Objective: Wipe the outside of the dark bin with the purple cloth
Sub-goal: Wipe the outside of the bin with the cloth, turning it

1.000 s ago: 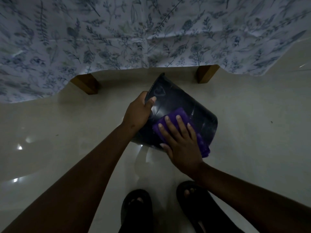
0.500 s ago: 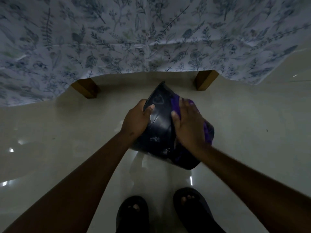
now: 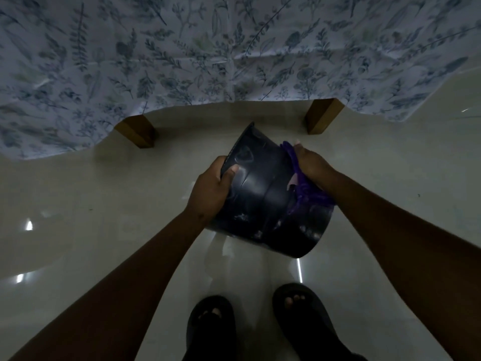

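Note:
The dark bin (image 3: 263,201) is held tilted above the pale floor, its base toward me and its mouth facing away toward the bed. My left hand (image 3: 212,188) grips the bin's left rim, thumb on the outer wall. My right hand (image 3: 311,165) presses the purple cloth (image 3: 302,188) against the bin's right side; the cloth is bunched, and a small pale tag shows at its edge. The bin's far right wall is hidden behind the cloth and hand.
A bed draped in a leaf-print sheet (image 3: 208,61) fills the top, with two wooden legs (image 3: 138,132) (image 3: 321,115) on the glossy floor (image 3: 104,204). My feet in dark sandals (image 3: 212,327) stand just below the bin.
My right hand has slid the purple cloth from the bin's near face up and over to its right side. The left hand keeps its grip on the rim.

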Demonstrator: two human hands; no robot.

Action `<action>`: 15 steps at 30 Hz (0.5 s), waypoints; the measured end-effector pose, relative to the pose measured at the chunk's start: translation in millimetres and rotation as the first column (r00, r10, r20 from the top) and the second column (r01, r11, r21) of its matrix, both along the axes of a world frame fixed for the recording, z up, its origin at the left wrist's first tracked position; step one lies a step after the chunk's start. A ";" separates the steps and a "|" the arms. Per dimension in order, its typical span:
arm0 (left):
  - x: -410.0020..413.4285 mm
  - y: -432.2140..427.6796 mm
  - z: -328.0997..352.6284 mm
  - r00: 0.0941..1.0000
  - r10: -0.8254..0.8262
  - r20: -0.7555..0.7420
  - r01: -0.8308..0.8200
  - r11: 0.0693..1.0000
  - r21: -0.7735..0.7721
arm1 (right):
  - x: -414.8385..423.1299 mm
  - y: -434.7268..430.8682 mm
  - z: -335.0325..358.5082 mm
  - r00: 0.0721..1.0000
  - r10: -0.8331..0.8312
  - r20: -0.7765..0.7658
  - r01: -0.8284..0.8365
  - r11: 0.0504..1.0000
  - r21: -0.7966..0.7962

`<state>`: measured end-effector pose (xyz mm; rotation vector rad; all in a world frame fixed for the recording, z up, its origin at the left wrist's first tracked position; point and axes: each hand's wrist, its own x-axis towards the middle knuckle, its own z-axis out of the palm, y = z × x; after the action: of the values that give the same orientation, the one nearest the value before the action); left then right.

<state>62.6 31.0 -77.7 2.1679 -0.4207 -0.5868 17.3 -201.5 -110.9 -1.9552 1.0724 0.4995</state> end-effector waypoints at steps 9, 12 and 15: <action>11.4 -5.1 -3.4 0.997 -0.034 0.076 0.030 0.999 0.046 | -81.7 114.7 5.6 0.838 0.504 0.209 -0.310 0.755 -0.578; 13.6 -11.9 1.9 0.995 -0.043 0.091 0.039 0.998 0.048 | -108.4 147.1 -8.1 0.777 0.606 0.170 -0.377 0.664 -0.645; 12.7 -17.4 4.8 0.993 -0.031 0.111 0.030 0.999 0.012 | -92.1 125.3 -7.2 0.794 0.566 0.221 -0.310 0.690 -0.654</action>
<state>75.3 13.6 -72.9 2.2140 -0.5124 -0.4875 -74.9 -76.2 -118.1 -2.7555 0.4743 -0.0389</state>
